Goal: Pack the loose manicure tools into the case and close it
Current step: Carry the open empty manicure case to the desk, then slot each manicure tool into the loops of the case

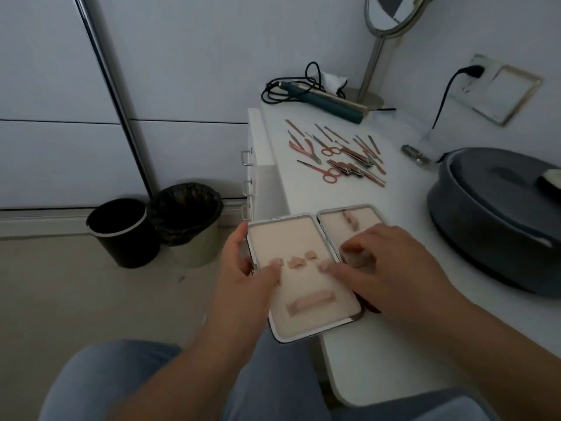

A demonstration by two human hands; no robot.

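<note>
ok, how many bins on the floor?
2. A black bin stands left, and a bin with a black liner is beside it, next to the white drawer unit. None looks hidden.

Open case at the near left corner of the table, loose tools farther back.

The case [303, 268] lies spread open at the table's [394, 329] near left edge, its left half overhanging the edge, with the left hand [243, 268] at its left side and the right hand [391, 268] over its right half. The loose manicure tools [340, 153] lie scattered on the table beyond the case. Behind them, at the far edge, lies a corded styling iron [328, 101], with a stand mirror [382, 41] to its right. A round cushioned object [491, 214] sits at the right of the table. Two bins [151, 229] stand on the floor left of the table, side by side and touching.
</note>
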